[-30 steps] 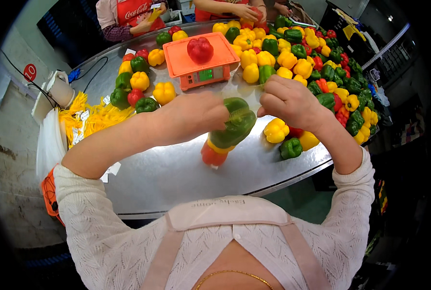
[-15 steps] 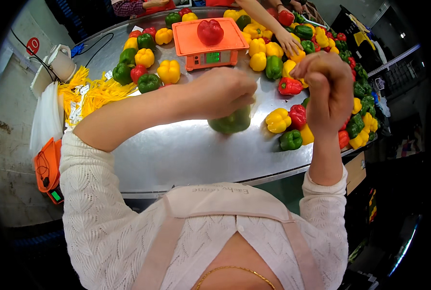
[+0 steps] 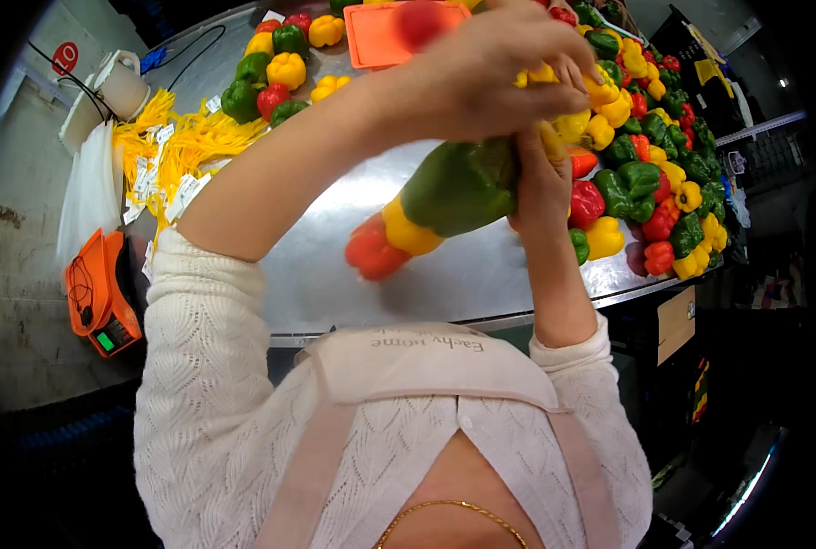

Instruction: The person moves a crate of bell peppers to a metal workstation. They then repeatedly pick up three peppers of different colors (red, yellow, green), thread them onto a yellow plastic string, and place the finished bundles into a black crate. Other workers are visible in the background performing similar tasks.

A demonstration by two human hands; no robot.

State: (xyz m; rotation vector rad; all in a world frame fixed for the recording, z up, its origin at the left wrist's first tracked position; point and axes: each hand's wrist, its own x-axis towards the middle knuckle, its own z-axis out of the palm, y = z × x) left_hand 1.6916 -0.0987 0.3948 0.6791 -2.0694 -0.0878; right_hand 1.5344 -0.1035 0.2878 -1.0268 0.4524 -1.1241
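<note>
- Left hand: raised above the metal table, palm turned down, slightly blurred. The forearm slants from the lower left to the upper right, with the elbow bent outward; the wrist lies nearly in line with the forearm.
- Left fingers: pointing right, partly bent, with a gap showing between them. They lie just above the right hand in the view. Whether they pinch anything cannot be told.
- Right hand: upright, at the end of a forearm that rises steeply and leans slightly left. It sits below the left fingers.
- Right fingers: curled in around the upper end of the row of three peppers, beside the green pepper. The fingertips are partly hidden, so the full grip cannot be told.
- Row of three peppers: in front of the person, between the forearms, tilted, running from the right hand down to the left. Order from the hand: green pepper, yellow pepper, red pepper. Whether the red end touches the table cannot be told.
- Surroundings: an orange scale bearing a blurred red pepper stands beyond the left forearm; yellow netting with white tags lies to the left; a mixed pepper pile lies to the right.
</note>
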